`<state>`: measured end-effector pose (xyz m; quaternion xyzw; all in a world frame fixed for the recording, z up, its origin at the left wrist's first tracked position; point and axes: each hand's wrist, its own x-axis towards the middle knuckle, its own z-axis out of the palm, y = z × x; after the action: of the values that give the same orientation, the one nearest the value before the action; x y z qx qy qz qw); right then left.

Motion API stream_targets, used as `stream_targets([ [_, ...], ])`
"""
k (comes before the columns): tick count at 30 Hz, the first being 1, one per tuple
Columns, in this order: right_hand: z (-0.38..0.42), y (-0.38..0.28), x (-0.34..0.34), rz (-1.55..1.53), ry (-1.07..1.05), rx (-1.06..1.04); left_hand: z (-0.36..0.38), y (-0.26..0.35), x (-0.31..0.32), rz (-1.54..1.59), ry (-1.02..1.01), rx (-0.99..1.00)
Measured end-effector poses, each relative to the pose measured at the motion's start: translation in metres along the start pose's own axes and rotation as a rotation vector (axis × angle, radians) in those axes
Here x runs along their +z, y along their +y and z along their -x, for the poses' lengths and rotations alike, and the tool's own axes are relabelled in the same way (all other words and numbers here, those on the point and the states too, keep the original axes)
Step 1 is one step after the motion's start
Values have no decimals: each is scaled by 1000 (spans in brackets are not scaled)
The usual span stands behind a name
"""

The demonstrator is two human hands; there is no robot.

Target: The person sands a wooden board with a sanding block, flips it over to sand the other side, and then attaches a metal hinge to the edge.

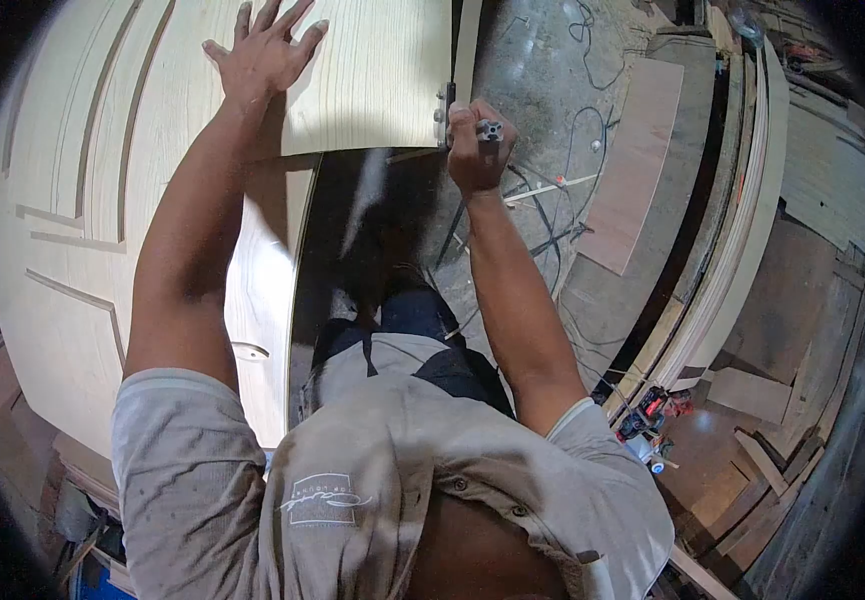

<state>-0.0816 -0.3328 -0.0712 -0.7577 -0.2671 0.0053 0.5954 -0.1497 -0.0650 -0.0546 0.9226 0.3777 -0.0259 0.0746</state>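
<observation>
A pale wooden door (102, 200) with raised panels lies flat in front of me. My left hand (264, 52) rests flat on its top surface with the fingers spread. My right hand (479, 148) is closed around a small metal tool (490, 130) at the door's right edge, right beside a dark metal fitting (444, 110) on that edge. What kind of tool it is cannot be made out.
The concrete floor to the right carries black cables (562, 190), a flat brown board (632, 165) and stacked long curved wooden pieces (742, 230). A red and black power tool (647, 415) lies on the floor by my right elbow. Wood offcuts (752, 395) lie further right.
</observation>
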Motion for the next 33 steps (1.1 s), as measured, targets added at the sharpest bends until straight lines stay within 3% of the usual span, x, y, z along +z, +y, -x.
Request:
stream_targets([
  [6, 4, -1, 0, 56, 6, -107, 2, 0, -4, 15, -24, 2],
  [18, 14, 4, -5, 100, -64, 34, 1, -2, -3, 14, -40, 2],
  [21, 19, 8, -5, 164, -50, -157, 0, 0, -4, 13, -32, 7],
  [24, 28, 1, -5, 140, -11, -126, 2, -2, -2, 15, -40, 2],
  [26, 27, 1, -7, 120, -35, 5, 0, 0, -2, 14, -33, 3],
  [33, 30, -4, -7, 86, -42, -15, 1, -1, -3, 15, -42, 13],
])
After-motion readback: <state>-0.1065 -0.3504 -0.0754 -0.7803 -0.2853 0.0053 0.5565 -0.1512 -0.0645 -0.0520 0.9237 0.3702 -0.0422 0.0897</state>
